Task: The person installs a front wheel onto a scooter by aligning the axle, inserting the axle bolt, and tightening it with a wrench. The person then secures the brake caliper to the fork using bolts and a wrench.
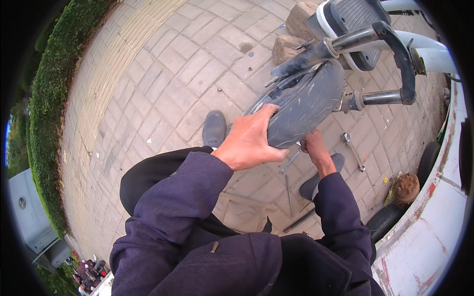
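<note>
In front of me a black tyre (312, 107) sits on a wheel held between two fork legs. Its left side gapes, showing a dark hollow along the edge. My left hand (247, 143) grips the near end of the tyre, thumb low and fingers up over its left side. Closed in a fist by the tyre's lower right edge, my right hand (314, 146) holds a silver metal lever (290, 162), whose flat end points down toward me. The lever's other end is hidden by the hand and tyre.
A silver wrench (354, 152) lies on the paving, right of my right hand. Nearer me are a thin rod (289, 196) and a dark bar (299, 221). Wooden blocks (286, 48) sit beside the footboard (358, 22). A rusty round part (408, 187) stands by a white panel (419, 232).
</note>
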Tool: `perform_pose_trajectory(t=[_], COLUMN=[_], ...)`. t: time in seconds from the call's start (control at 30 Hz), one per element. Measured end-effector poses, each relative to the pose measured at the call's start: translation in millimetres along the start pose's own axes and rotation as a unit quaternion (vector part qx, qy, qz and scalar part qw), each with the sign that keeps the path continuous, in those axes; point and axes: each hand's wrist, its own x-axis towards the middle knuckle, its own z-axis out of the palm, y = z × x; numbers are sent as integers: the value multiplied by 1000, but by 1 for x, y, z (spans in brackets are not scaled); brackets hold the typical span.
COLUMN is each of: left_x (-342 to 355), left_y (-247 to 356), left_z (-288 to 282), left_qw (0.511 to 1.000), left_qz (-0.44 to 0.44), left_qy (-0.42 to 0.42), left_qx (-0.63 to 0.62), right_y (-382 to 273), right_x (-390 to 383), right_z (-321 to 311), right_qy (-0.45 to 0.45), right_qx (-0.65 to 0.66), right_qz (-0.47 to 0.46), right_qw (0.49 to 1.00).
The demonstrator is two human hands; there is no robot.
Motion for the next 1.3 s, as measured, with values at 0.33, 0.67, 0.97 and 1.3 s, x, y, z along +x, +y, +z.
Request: perform_pose_trajectory(t=[0.33,0.67,0.97,1.3], left_x=[-9,-8,-9,-8], left_y=[-5,-2,-5,-3], left_z=[16,23,35,31], left_qw=[998,999,996,999], left_qz=[44,19,34,7], left_qy=[50,50,76,52], left_qx=[18,6,9,-9], right_y=[27,6,29,-2], right_x=[9,0,15,-3], right_z=[6,-14,-26,-15], right_qy=[73,-2,18,4], right_qx=[-51,59,-10,-99], right_qz=[-158,74,-48,-46], right_qw=[983,996,999,994])
